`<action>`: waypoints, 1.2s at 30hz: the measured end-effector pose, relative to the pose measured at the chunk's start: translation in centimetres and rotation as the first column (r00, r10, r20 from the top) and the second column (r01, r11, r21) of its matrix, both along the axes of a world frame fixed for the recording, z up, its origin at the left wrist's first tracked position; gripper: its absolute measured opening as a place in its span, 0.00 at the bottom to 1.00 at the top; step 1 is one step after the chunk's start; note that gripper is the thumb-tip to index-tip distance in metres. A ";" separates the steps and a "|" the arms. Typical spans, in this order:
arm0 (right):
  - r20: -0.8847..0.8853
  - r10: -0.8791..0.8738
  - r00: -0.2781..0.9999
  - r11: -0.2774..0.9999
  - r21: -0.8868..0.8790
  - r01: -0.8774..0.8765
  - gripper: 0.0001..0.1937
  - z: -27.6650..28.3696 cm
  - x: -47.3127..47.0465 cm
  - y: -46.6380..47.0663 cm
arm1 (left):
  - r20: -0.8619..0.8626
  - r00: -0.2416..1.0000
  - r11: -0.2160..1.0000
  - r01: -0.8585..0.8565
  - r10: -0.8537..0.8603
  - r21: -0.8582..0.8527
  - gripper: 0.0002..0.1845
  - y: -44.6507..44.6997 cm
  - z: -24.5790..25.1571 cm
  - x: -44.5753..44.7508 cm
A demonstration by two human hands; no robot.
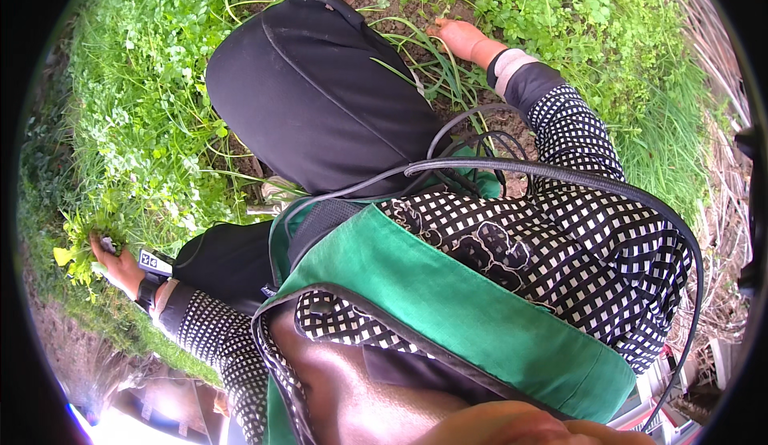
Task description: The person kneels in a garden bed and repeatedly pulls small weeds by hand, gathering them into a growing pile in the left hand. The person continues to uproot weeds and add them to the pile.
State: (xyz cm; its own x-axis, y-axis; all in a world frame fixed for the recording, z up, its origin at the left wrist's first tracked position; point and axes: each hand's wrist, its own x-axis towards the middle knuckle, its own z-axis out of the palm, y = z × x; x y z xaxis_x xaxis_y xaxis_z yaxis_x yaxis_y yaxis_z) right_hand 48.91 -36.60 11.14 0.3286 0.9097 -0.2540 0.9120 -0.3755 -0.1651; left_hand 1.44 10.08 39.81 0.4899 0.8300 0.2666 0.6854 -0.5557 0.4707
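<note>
My left hand (pixel 117 267) is out at the far left, curled around a bunch of leafy greens (pixel 77 253). Something small and pale purple shows at its fingers. A black wrist strap (pixel 150 289) and a tag with a printed marker (pixel 156 262) sit at that wrist. Ahead and to the right, my right hand (pixel 461 38) reaches down to the plants, its fingertips at a patch of brown soil (pixel 414 10). Whether those fingers pinch a stem is too small to tell. Long narrow green leaves (pixel 447 76) arch beside this hand.
Low leafy plants (pixel 150 85) cover the ground on both sides. My bent knee in black trousers (pixel 318 85) rises between the hands. A black cable (pixel 540 172) loops across my green vest (pixel 432 283). Dry stalks (pixel 714 73) lie along the right edge.
</note>
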 end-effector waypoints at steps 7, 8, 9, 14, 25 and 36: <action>-0.057 -0.204 0.977 0.932 0.295 0.212 0.15 -2.7 -0.3 -0.4 | -0.075 0.996 0.994 0.047 -0.040 0.097 0.32 0.4 0.1 -1.1; -0.169 -0.281 0.945 0.910 0.266 0.318 0.13 -2.9 -0.2 -0.8 | -0.065 0.997 0.995 0.049 -0.044 0.084 0.32 0.7 -0.1 -1.0; -0.268 -0.374 0.888 0.875 0.214 0.434 0.11 -2.9 -0.1 -0.9 | -0.130 0.990 0.991 0.061 -0.045 0.119 0.32 1.0 -0.2 -1.2; -0.243 -0.492 0.836 0.790 0.280 0.546 0.08 -3.5 -1.3 -0.6 | -0.101 0.993 0.985 0.083 -0.068 0.154 0.32 2.0 -0.6 -1.6; -0.298 -0.648 0.701 0.619 0.330 0.713 0.03 -3.5 0.6 -2.1 | 0.049 0.996 0.997 -0.079 0.080 -0.019 0.33 2.6 -0.8 -1.7; -0.028 -0.372 0.928 0.895 0.255 0.367 0.21 -2.9 0.3 -0.4 | 0.046 0.995 0.994 -0.088 0.091 -0.059 0.33 2.9 -0.2 -1.2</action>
